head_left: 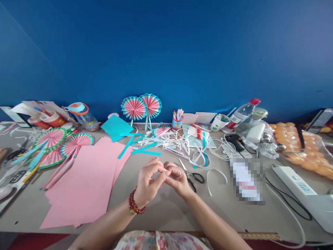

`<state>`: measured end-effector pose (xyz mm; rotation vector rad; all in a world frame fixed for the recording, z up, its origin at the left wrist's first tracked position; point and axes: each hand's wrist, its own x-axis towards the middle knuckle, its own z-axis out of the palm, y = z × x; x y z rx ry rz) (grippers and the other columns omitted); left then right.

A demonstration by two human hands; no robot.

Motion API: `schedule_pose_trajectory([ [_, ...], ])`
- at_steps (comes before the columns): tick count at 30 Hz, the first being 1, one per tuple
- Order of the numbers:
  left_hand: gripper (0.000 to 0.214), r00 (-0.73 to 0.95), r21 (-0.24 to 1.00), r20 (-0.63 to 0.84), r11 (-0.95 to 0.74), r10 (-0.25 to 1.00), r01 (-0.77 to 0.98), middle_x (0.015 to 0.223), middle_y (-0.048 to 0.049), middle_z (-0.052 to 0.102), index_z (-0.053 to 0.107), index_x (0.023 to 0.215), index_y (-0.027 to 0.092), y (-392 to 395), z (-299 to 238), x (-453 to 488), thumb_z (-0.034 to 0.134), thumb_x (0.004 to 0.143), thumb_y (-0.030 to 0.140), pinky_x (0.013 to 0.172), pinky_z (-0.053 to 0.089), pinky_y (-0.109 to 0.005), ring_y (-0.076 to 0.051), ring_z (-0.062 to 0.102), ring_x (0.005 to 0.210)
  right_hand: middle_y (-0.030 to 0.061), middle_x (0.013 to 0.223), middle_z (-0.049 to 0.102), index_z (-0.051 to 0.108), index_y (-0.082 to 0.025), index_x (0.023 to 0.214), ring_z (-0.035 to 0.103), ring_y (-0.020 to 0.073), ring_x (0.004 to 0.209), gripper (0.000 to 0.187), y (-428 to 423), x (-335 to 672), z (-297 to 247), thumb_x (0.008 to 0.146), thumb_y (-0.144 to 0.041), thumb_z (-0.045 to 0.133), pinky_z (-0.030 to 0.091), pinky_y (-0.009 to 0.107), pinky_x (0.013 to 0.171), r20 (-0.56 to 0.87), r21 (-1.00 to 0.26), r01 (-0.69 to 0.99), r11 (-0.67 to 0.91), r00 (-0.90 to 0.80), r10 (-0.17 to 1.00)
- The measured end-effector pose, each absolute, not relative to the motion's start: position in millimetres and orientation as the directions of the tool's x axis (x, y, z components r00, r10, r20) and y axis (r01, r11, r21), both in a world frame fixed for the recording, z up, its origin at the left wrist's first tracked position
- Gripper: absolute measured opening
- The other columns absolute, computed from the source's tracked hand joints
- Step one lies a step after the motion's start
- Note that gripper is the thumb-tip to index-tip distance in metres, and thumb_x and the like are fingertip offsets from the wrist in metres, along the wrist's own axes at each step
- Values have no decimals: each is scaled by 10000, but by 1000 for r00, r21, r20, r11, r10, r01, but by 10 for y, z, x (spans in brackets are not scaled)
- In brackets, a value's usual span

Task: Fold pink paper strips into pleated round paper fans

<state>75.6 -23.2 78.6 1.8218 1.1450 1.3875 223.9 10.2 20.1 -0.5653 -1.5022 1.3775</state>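
My left hand (151, 180), with a beaded bracelet (135, 203) at the wrist, and my right hand (179, 177) meet over the near middle of the table. Thumb and fingers of both are pinched together, tip against tip. Whatever lies between the fingertips is hidden or too small to name; a bit of pink shows just beneath them. Black-handled scissors (191, 177) lie open right behind my right hand. To the left of my left hand is a stack of pink paper sheets (85, 184).
Pink-and-teal pleated paper fans (134, 108) stand against the blue wall. More fans (76, 144) lie at left. White paper strips (179, 139) and teal strips (147, 152) litter the middle. A bottle (243, 113), a glue gun (234, 142) and a power strip (299, 185) are at right.
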Motion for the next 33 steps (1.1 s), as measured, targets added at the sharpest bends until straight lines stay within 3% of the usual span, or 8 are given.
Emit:
schedule_pose_trajectory([
  [6, 115, 117, 842, 403, -417, 908, 342, 769, -24, 599, 642, 789, 193, -230, 794, 718, 595, 886, 235, 907, 460, -360, -164, 585, 783, 17, 744, 562, 628, -203, 668, 546, 170, 710, 207, 107, 2248, 212, 830, -316, 689, 433, 305, 682, 353, -927, -271, 258, -404, 844],
  [12, 219, 46, 837, 442, -430, 896, 339, 669, 14, 561, 574, 684, 192, -213, 788, 757, 554, 900, 216, 1032, 388, -417, -139, 574, 694, 9, 743, 553, 631, -200, 666, 536, 159, 700, 192, 64, 2191, 207, 807, -299, 716, 436, 293, 678, 311, -936, -282, 212, -380, 871],
  [15, 71, 114, 847, 391, -405, 913, 345, 800, -18, 632, 643, 831, 199, -223, 763, 746, 620, 873, 252, 996, 417, -390, -165, 605, 796, 9, 747, 534, 622, -197, 667, 530, 158, 689, 221, 66, 2183, 161, 790, -346, 729, 458, 286, 643, 229, -937, -334, 101, -373, 899],
  [18, 124, 134, 849, 357, -381, 925, 366, 941, -61, 631, 648, 965, 198, -267, 759, 726, 646, 855, 255, 841, 482, -314, -190, 598, 896, 20, 766, 535, 626, -193, 672, 535, 167, 693, 247, 70, 2186, 128, 771, -389, 740, 480, 287, 615, 207, -929, -366, 60, -377, 903],
  [22, 97, 80, 833, 390, -388, 917, 395, 852, -48, 606, 638, 856, 190, -290, 766, 729, 562, 906, 220, 775, 470, -294, -172, 581, 836, 17, 760, 539, 627, -194, 672, 526, 157, 679, 221, 69, 2187, 117, 802, -349, 715, 465, 271, 595, 231, -927, -365, 82, -386, 893],
  [25, 131, 86, 782, 460, -449, 884, 433, 768, -22, 591, 600, 776, 188, -259, 766, 750, 557, 899, 194, 863, 446, -343, -162, 561, 779, 12, 749, 543, 612, -187, 640, 519, 153, 697, 236, 66, 2180, 113, 785, -327, 736, 458, 271, 636, 220, -938, -334, 91, -372, 902],
  [29, 151, 100, 738, 504, -488, 858, 465, 734, 2, 587, 571, 740, 193, -220, 774, 765, 563, 891, 182, 1027, 356, -420, -145, 563, 744, 3, 758, 527, 609, -191, 642, 504, 140, 657, 238, 57, 2168, 88, 760, -340, 753, 455, 261, 596, 144, -905, -425, -30, -372, 917],
  [33, 47, 215, 807, 371, -428, 903, 406, 864, -36, 601, 609, 859, 194, -237, 855, 727, 616, 864, 241, 902, 442, -350, -175, 573, 848, -1, 697, 529, 625, -184, 619, 479, 132, 621, 292, 53, 2156, 74, 670, -404, 810, 444, 251, 564, 46, -838, -510, -195, -422, 906],
])
